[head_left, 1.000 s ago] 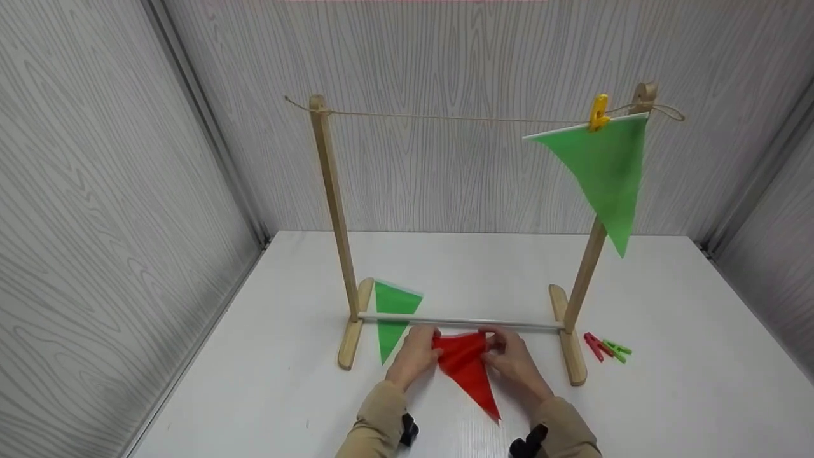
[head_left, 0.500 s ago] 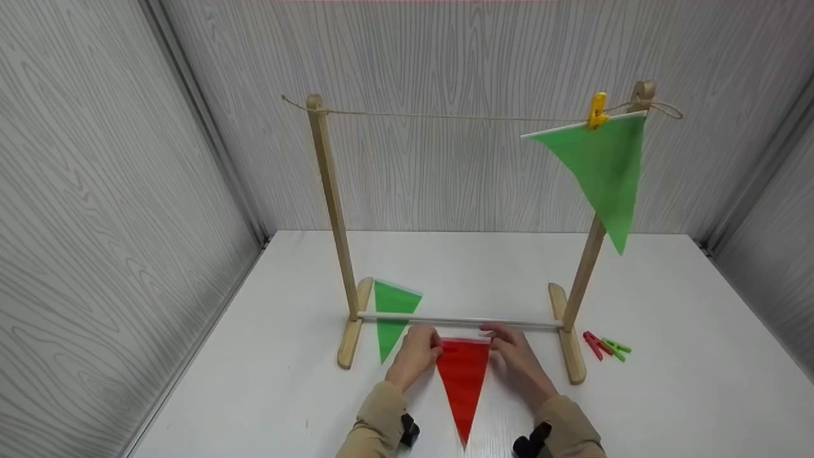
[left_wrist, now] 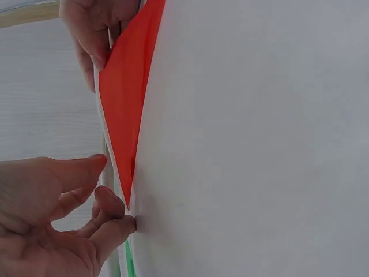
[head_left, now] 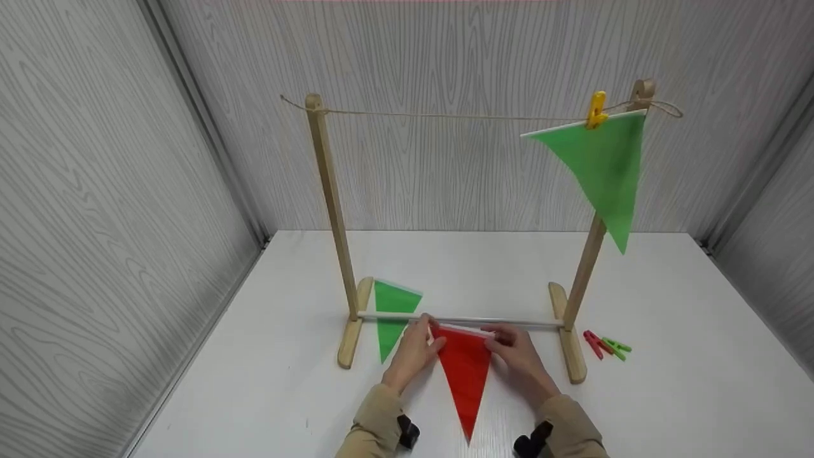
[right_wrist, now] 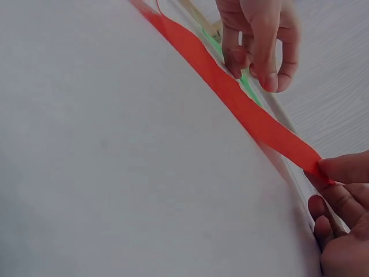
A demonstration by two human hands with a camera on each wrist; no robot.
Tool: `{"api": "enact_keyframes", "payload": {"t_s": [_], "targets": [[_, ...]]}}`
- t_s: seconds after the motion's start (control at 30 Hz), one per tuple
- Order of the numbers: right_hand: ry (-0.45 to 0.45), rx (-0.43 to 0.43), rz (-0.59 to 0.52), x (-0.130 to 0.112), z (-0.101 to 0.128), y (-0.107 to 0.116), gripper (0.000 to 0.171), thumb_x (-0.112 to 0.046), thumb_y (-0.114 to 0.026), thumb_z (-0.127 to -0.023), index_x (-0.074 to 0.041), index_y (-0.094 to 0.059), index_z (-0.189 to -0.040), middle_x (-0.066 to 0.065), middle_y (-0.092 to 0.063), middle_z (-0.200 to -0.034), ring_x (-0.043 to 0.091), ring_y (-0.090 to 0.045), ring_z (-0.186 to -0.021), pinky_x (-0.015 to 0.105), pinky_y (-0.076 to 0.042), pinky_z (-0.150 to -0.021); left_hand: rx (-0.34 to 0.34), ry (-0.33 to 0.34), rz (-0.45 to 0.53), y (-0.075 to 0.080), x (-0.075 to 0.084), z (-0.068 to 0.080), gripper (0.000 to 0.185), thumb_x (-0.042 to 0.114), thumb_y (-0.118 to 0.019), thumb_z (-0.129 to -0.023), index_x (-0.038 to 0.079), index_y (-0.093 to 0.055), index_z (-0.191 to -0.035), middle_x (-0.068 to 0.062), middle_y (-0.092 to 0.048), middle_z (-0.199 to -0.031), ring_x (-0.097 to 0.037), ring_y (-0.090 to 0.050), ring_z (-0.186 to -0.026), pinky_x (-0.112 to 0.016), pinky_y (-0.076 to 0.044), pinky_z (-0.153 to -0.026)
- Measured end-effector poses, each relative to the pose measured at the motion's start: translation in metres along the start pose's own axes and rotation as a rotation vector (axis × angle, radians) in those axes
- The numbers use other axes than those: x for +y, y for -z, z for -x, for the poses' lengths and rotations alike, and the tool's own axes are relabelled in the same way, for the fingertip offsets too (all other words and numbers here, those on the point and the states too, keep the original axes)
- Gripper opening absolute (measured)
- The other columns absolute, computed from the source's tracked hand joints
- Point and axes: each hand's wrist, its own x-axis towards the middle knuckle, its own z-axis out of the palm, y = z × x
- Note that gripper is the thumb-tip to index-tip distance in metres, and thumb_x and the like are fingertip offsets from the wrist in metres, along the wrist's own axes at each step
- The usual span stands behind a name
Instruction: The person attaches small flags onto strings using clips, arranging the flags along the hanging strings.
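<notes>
Low over the near part of the table [head_left: 286, 381], between the two hands, is a red pennant [head_left: 466, 375], spread out with its white-banded edge away from the person and its point toward them. The right hand [head_left: 516, 356] has a narrow grip, pinching the upper right corner between thumb and finger. The left hand [head_left: 412, 353] is at the upper left corner with a loose grip, its fingers parted and nothing clasped; I cannot tell how firmly they touch the cloth. Just beyond runs the white crossbar [head_left: 496, 321] of a wooden stand [head_left: 334, 191]. One green pennant [head_left: 393, 299] lies under the bar at its left end. Along the cord [head_left: 445, 117] above, another green pennant [head_left: 607, 165] hangs at a slant from a yellow clip [head_left: 596, 109]. Right of the stand, a pink clip [head_left: 594, 344] and a light-green clip [head_left: 618, 347] lie close together.
</notes>
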Motion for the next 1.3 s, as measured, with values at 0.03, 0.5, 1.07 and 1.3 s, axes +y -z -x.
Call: {"api": "enact_keyframes", "payload": {"t_s": [0.03,0.5,1.07,1.3], "targets": [[0.001,-0.003,-0.008,0.000,0.000,0.000,0.028,-0.007,-0.065,-0.096,-0.001,-0.067,-0.123,0.019,-0.070,-0.107,0.020,-0.060,-0.091,0.019,-0.051,-0.083,0.006,0.021,0.022,0.000,-0.001,0.000,0.034,0.015,-0.066,-0.097,0.005,-0.051,-0.126,-0.016,-0.061,-0.111,-0.025,-0.056,-0.099,-0.040,-0.054,-0.086],[0.017,-0.033,-0.111,0.000,-0.001,0.007,0.030,-0.005,-0.065,-0.096,0.010,-0.062,-0.122,0.021,-0.072,-0.109,0.008,-0.067,-0.091,0.016,-0.054,-0.086,-0.062,0.132,0.357,0.011,-0.011,0.002,0.060,0.035,-0.065,-0.098,-0.002,-0.044,-0.140,-0.011,-0.063,-0.092,-0.013,-0.055,-0.075,-0.024,-0.047,-0.069],[0.082,-0.064,-0.114,0.004,-0.003,0.008,0.026,-0.005,-0.067,-0.095,0.011,-0.065,-0.116,0.024,-0.071,-0.107,0.006,-0.066,-0.088,0.017,-0.053,-0.086,-0.089,0.091,0.686,0.009,-0.024,0.002,0.034,0.017,-0.064,-0.099,-0.008,-0.061,-0.121,-0.015,-0.068,-0.102,-0.014,-0.062,-0.080,-0.029,-0.057,-0.079],[-0.023,0.000,-0.162,0.003,-0.004,0.009,0.026,-0.006,-0.068,-0.094,0.008,-0.065,-0.116,0.006,-0.074,-0.097,0.009,-0.065,-0.086,0.020,-0.054,-0.081,-0.059,0.152,0.688,0.010,-0.025,0.003,0.041,0.020,-0.066,-0.098,-0.007,-0.051,-0.125,-0.013,-0.069,-0.098,-0.013,-0.062,-0.077,-0.027,-0.054,-0.078]]}}
